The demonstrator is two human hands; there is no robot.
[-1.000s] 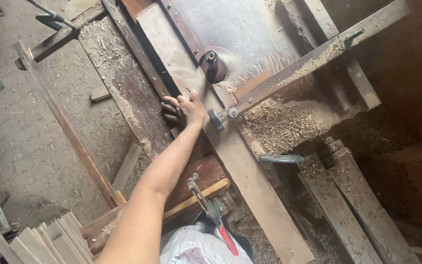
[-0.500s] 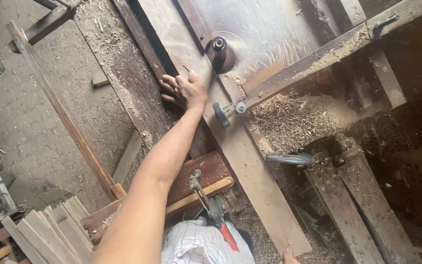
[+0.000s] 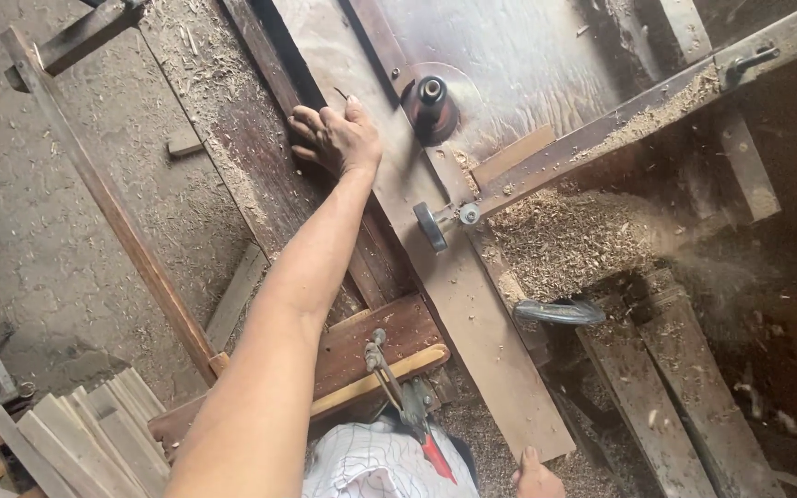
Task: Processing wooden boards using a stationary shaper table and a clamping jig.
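Observation:
A long pale plank (image 3: 472,314) lies along the worn machine table, running from near me up past a dark upright spindle cutter (image 3: 431,103). My left hand (image 3: 336,138) reaches far out and presses on the plank's left edge, just left of the cutter, with the fingers curled over onto the dark board beside it. Only part of my right hand (image 3: 539,478) shows at the bottom edge, touching the plank's near end. Its grip is hidden.
A wooden fence (image 3: 601,138) with a round knob (image 3: 432,227) crosses the table to the right, and a sawdust heap (image 3: 565,242) lies below it. A red-handled tool (image 3: 412,406) rests close to me. Cut slats (image 3: 94,433) are stacked at the lower left, beside a long strip (image 3: 113,212).
My left hand has slid farther up along the plank, level with the cutter now. My right hand has come into view at the plank's near end.

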